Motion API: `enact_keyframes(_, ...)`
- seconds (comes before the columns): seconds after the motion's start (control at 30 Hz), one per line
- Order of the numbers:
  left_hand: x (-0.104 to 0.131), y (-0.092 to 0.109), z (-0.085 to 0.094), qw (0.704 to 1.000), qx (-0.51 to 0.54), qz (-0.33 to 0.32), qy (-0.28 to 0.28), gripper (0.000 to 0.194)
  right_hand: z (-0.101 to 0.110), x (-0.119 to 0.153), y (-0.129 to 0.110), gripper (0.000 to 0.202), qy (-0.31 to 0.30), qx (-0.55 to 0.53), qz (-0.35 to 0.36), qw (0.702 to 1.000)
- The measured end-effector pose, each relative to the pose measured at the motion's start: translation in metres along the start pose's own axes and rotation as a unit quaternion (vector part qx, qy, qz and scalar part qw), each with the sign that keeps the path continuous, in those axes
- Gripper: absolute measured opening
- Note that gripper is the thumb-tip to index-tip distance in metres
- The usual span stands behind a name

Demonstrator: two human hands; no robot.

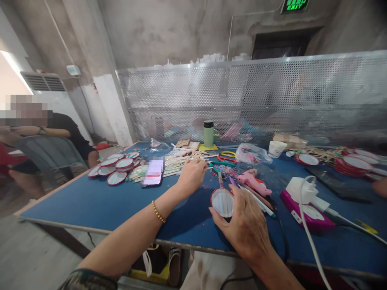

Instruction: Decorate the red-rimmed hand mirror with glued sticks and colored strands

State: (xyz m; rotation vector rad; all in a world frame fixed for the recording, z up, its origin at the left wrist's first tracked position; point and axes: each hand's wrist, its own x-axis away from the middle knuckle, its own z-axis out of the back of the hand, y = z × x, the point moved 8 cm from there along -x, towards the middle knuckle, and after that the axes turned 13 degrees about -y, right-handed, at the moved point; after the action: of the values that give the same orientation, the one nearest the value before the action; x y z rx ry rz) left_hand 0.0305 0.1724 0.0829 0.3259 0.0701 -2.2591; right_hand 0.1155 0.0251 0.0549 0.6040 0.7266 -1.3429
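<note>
My right hand [246,219] is closed around the rim of a small round disc [223,202] with a red edge and a pale face, thumb at its lower left and fingers at its right. A flat stick with a green tie stands out from the disc's far side. My left hand [192,177], with a gold bead bracelet on its wrist, reaches over a heap of wooden sticks [173,164]. Its fingertips are bent among the sticks, and whether they pinch one is hidden. Left of it lies a lit phone [153,172].
Piled red-rimmed discs [117,177] lie at the left, more [356,163] at the right. A pink glue gun [254,182], pliers, green bottle [208,133], paper cup [276,148] and magenta power strip [306,213] with cables surround the hands. A person sits far left.
</note>
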Motion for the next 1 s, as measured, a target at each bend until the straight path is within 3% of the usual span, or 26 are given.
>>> enact_keyframes(0.43,0.000,0.016,-0.007,0.998,0.006,-0.066,-0.008,0.022,0.003,0.001,-0.007,0.056,-0.002,0.002,0.014,1.000)
enact_keyframes(1.0,0.000,0.021,-0.011,0.996,-0.005,-0.086,-0.006,0.021,0.002,-0.001,-0.009,0.054,-0.014,0.000,0.024,1.000)
